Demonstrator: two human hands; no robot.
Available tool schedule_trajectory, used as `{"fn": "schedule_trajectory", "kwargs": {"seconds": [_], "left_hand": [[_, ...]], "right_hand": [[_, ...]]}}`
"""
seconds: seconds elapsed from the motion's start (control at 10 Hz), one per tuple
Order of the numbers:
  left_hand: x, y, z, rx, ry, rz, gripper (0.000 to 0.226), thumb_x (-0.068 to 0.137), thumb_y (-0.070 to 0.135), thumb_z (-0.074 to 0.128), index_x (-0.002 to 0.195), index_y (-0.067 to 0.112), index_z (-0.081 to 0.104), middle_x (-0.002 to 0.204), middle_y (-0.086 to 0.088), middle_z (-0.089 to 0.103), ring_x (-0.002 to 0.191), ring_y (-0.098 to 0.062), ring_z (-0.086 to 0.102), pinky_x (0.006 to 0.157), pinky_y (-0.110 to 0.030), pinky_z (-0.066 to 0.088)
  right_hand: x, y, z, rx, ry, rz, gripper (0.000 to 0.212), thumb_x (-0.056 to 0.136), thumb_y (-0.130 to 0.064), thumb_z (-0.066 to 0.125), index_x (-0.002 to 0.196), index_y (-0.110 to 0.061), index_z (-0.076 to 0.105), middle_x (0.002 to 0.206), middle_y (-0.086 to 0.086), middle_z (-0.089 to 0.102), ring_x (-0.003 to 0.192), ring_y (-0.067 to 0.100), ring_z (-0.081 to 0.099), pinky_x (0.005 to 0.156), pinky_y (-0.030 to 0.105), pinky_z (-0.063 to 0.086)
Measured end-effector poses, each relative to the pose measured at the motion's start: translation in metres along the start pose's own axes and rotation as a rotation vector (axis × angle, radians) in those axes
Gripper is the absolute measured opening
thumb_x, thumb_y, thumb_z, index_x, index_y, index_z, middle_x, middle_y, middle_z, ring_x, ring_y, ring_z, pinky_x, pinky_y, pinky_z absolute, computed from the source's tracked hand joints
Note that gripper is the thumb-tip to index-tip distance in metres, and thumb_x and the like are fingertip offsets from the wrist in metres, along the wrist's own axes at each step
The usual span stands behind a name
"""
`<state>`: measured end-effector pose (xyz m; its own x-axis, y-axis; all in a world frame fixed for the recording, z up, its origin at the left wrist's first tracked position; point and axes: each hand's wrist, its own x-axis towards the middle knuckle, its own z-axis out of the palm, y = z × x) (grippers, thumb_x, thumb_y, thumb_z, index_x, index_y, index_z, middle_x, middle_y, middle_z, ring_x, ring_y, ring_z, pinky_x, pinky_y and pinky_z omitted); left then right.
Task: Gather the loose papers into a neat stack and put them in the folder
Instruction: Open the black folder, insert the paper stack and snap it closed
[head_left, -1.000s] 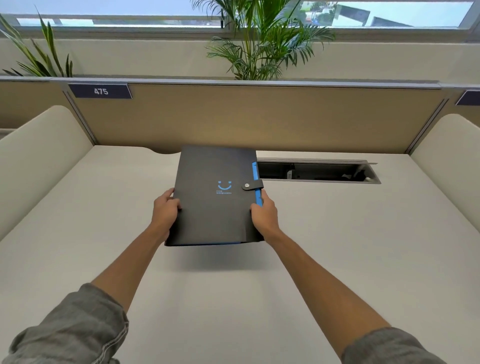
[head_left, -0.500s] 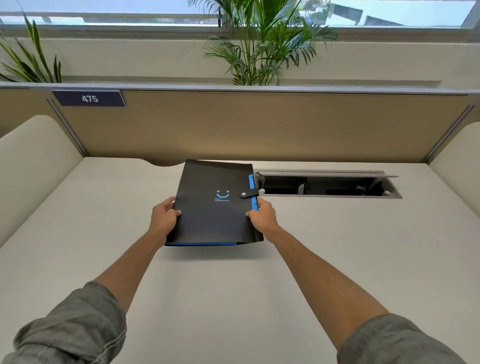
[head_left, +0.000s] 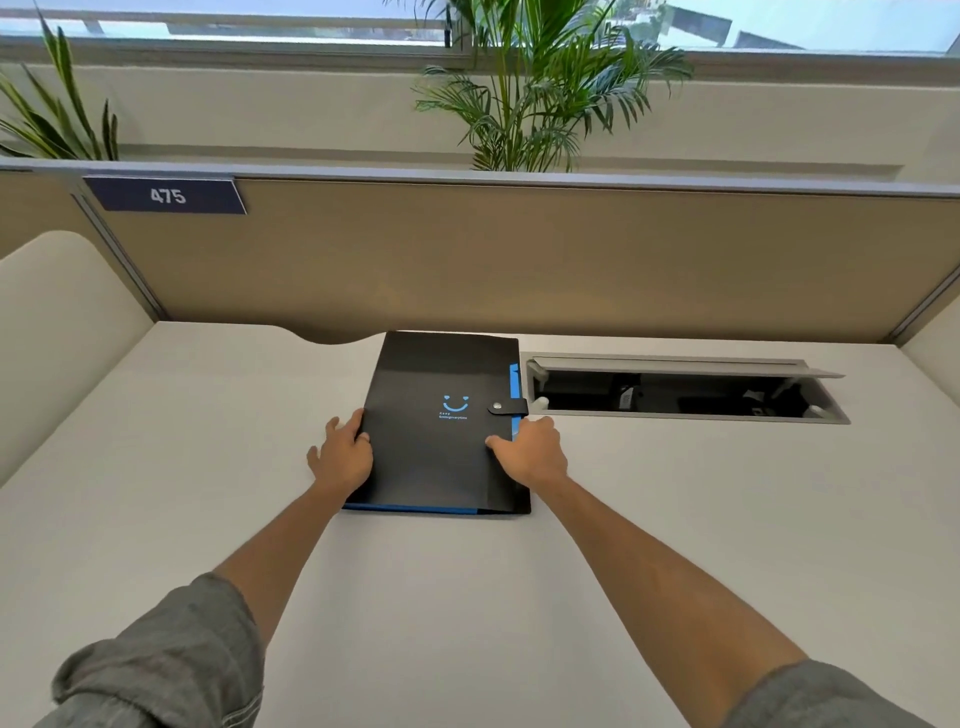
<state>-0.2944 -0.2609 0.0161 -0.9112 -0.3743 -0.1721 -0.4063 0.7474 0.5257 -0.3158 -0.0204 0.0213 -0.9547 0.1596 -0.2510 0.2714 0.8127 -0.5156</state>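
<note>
A black folder (head_left: 436, 452) with a blue smile mark, blue edges and a snapped strap lies shut and flat on the white desk (head_left: 675, 545), near the back partition. My left hand (head_left: 340, 457) sits at its left edge, fingers spread on the desk and thumb touching the cover's rim. My right hand (head_left: 530, 449) is at the right edge, below the strap, with the thumb on the cover and the fingers curled along the side. No loose papers show anywhere.
An open cable hatch (head_left: 685, 389) is sunk in the desk just right of the folder. A tan partition (head_left: 519, 260) with a "475" sign (head_left: 166, 195) closes the back, with cream side screens left and right. Plants stand behind.
The folder went from held tilted above the desk to lying flat on it, farther back. My left fingers have spread off its edge.
</note>
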Motion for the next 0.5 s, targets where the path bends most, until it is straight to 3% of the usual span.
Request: {"fn": "schedule_trajectory", "kwargs": {"seconds": [0.2, 0.4, 0.5], "left_hand": [[0.015, 0.004, 0.007, -0.002, -0.013, 0.001, 0.05, 0.103, 0.015, 0.027, 0.152, 0.024, 0.027, 0.161, -0.013, 0.017, 0.143, -0.033, 0.029, 0.119, -0.048, 0.0], [0.017, 0.007, 0.005, -0.023, -0.054, 0.07, 0.048, 0.105, 0.026, 0.027, 0.152, 0.017, 0.022, 0.16, -0.01, 0.021, 0.149, -0.026, 0.009, 0.118, -0.053, 0.003], [0.012, 0.009, 0.005, 0.033, -0.004, 0.106, 0.053, 0.105, 0.031, 0.031, 0.153, 0.013, 0.019, 0.161, -0.006, 0.02, 0.149, -0.026, 0.009, 0.118, -0.056, 0.007]], "right_hand": [[0.012, -0.008, 0.004, -0.043, 0.001, -0.024, 0.063, 0.091, -0.052, 0.058, 0.137, -0.01, 0.045, 0.149, 0.012, 0.035, 0.131, 0.027, 0.041, 0.095, 0.038, 0.047], [0.009, -0.011, 0.001, -0.071, -0.046, -0.008, 0.086, 0.09, -0.058, 0.055, 0.151, -0.005, 0.025, 0.163, 0.014, 0.009, 0.142, 0.033, 0.03, 0.104, 0.045, 0.041], [0.001, -0.012, 0.002, -0.079, -0.016, -0.03, 0.095, 0.088, -0.063, 0.053, 0.154, -0.007, 0.015, 0.162, 0.014, 0.013, 0.144, 0.033, 0.026, 0.108, 0.047, 0.038]]}}
